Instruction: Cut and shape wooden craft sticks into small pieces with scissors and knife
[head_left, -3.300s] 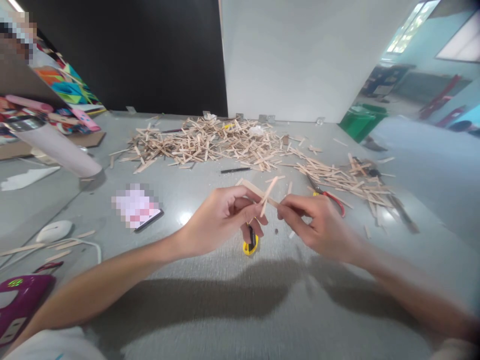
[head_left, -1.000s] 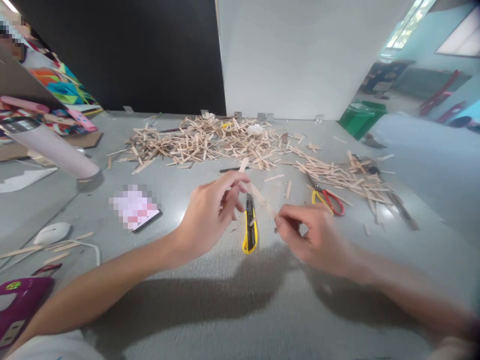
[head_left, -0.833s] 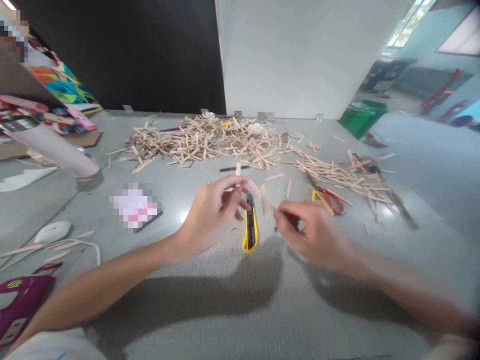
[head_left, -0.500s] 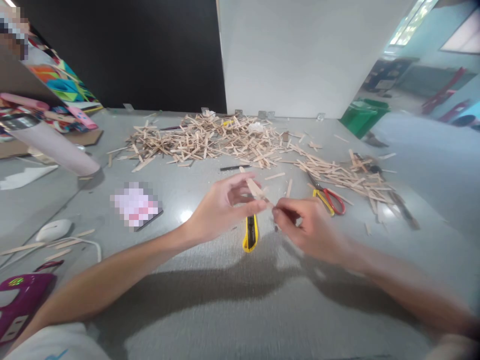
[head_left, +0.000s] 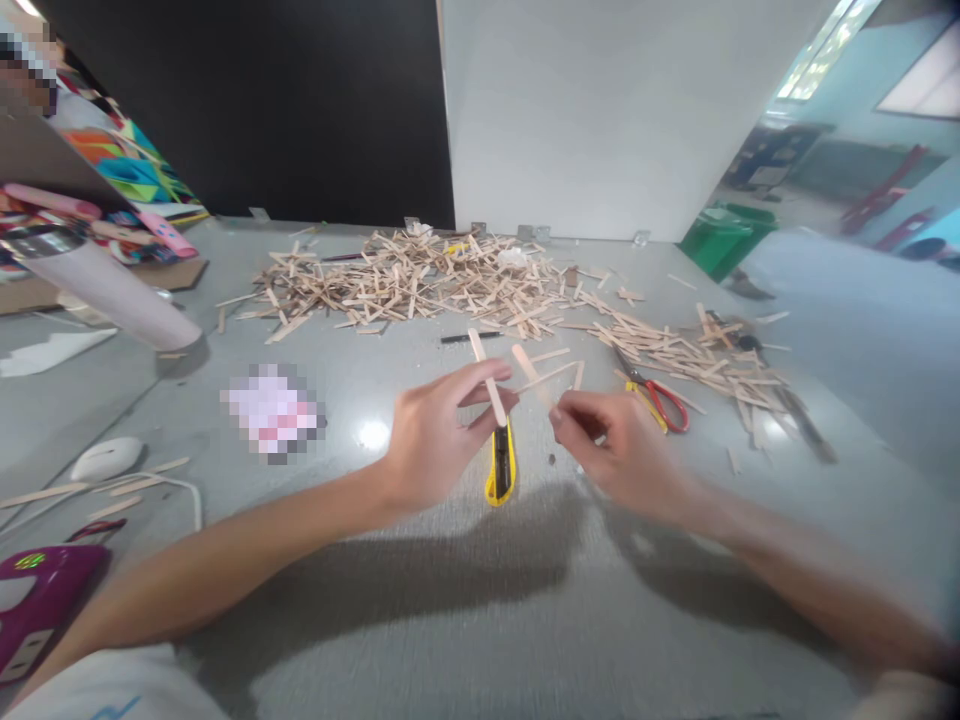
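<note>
My left hand (head_left: pixel 435 430) pinches a pale wooden craft stick (head_left: pixel 487 376) between thumb and fingers, its upper end pointing away from me. Another thin stick (head_left: pixel 553 376) juts rightward from behind those fingertips. Close on the right, my right hand (head_left: pixel 619 445) is closed in a pinch on a second craft stick (head_left: pixel 528 368), which is smeared by motion and leans up and left. On the table just below the left fingertips lies a yellow and black utility knife (head_left: pixel 502 468), its front end hidden by the hand.
A wide heap of craft sticks (head_left: pixel 397 280) spreads along the back, trailing right to more sticks (head_left: pixel 682 350). Red-handled scissors (head_left: pixel 667 405) lie by a yellow cutter. Leftward are a tumbler (head_left: pixel 112 290), a white mouse (head_left: pixel 109 460) and a purple power strip (head_left: pixel 56 600).
The hands have drawn slightly apart. The sticks, overlapping between the hands before, are now separate, one in each hand. The left hand's stick has tilted more upright.
</note>
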